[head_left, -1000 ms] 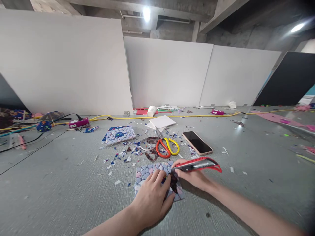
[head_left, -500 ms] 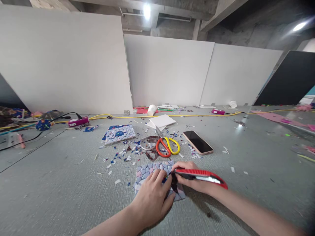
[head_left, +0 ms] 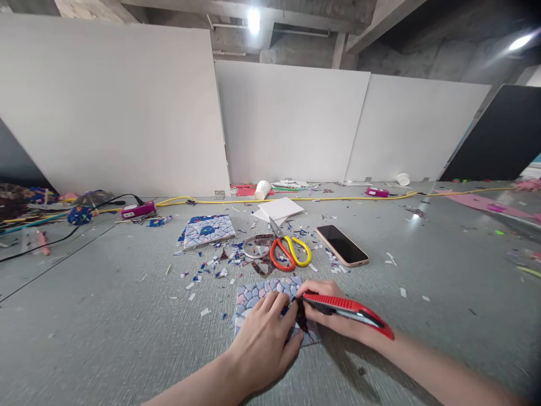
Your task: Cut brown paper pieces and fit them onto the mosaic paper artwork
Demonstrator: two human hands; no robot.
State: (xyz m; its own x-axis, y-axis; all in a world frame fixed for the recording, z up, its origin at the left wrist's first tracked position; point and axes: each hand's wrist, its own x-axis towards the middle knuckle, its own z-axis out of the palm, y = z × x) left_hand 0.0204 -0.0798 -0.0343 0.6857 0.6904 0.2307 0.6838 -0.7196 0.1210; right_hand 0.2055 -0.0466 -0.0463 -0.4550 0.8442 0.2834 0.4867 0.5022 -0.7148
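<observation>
A square tile with a blue and pink pebble pattern (head_left: 252,292) lies on the grey surface. My left hand (head_left: 267,332) rests over it, fingers bent and pressed on the tile. In my right hand (head_left: 327,307) is a red utility knife (head_left: 349,307), its front end at the tile and its handle pointing right. A dark piece (head_left: 301,317) lies on the tile between my hands; the knife's blade tip is hidden. Beyond the tile are scissors with red and yellow handles (head_left: 291,252) and a roll of tape (head_left: 256,247).
A phone (head_left: 342,245) lies right of the scissors, a second patterned tile (head_left: 209,230) to their left. White sheets (head_left: 280,209) and a paper cup (head_left: 262,189) are behind. Coloured scraps surround the scissors. A yellow cable (head_left: 329,198) runs before white panels (head_left: 291,121).
The knife handle's rear end has tilted slightly down, with my right hand still round it. My left hand keeps its place on the tile. The whole view has shifted slightly.
</observation>
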